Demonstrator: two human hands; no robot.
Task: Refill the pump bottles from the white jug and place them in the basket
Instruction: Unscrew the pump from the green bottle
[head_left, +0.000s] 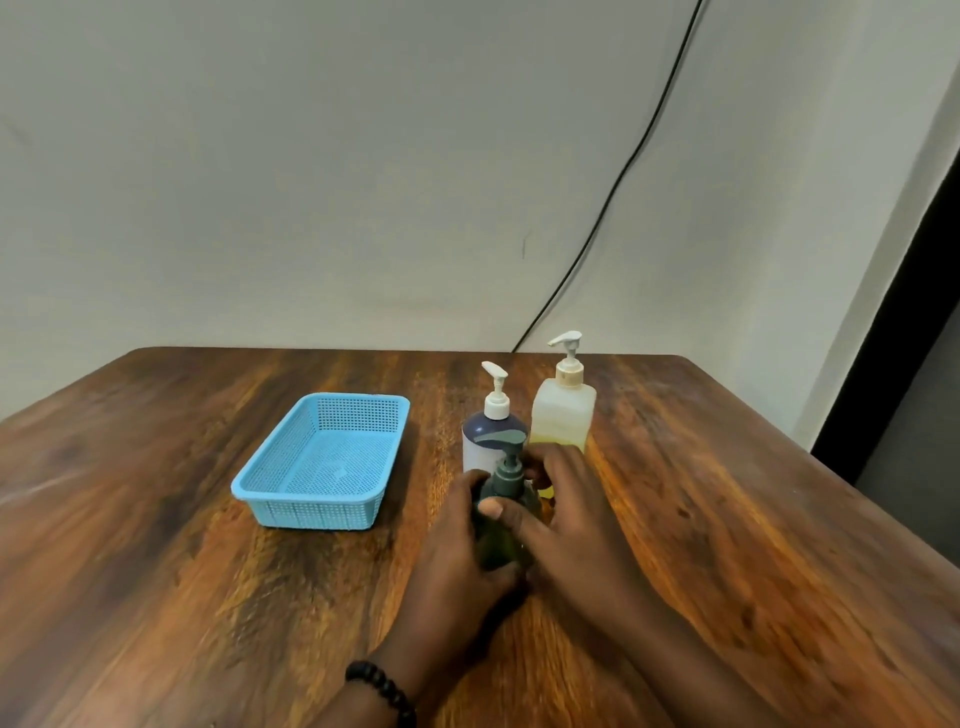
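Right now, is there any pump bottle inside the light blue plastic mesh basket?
No, the light blue plastic mesh basket holds no bottle; all three pump bottles stand on the wooden table to its right.

1. Dark green pump bottle (506, 525): body mostly covered by left hand (457, 551) and right hand (571, 525); fill level unreadable.
2. White-and-navy bottle (491, 441): base hidden behind the green one.
3. Both hands motion-blurred.
4. Forearms and the table (182, 597) cut off at bottom edge.

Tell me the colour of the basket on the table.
Light blue; the perforated plastic basket shows clearly in the head view, left of the pump bottles.
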